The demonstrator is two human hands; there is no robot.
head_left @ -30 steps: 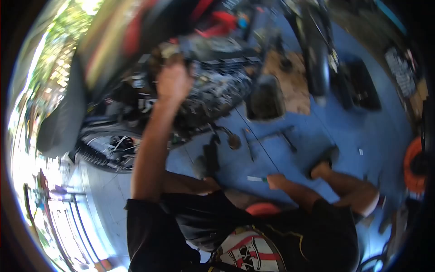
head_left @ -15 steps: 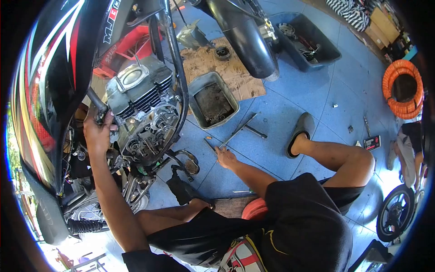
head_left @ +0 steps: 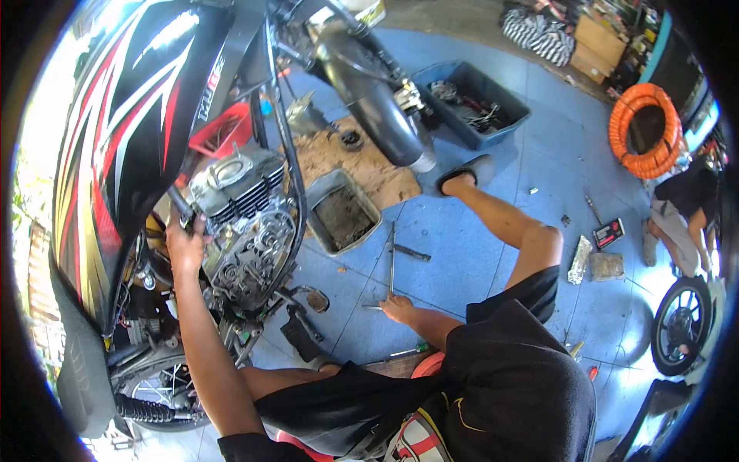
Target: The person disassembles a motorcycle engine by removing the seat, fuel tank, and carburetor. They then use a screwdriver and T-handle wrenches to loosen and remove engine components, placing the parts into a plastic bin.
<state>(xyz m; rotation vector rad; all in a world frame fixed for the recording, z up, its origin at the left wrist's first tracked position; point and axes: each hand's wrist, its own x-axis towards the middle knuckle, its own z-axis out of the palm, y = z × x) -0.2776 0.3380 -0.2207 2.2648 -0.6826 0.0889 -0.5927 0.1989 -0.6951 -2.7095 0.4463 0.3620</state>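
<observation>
Curled around the lower end of a dark tube (head_left: 181, 203), the left hand (head_left: 186, 245) sits at left of the frame, against the motorcycle (head_left: 142, 135) and just beside its exposed engine (head_left: 250, 202). Right of that engine stands a grey tub (head_left: 357, 243) (grimy inside), and below it the right hand (head_left: 397, 309) is closed on the near end of a long metal rod (head_left: 392, 266).

Left hand (head_left: 185, 245) (bare) beside engine (head_left: 245, 202)
</observation>
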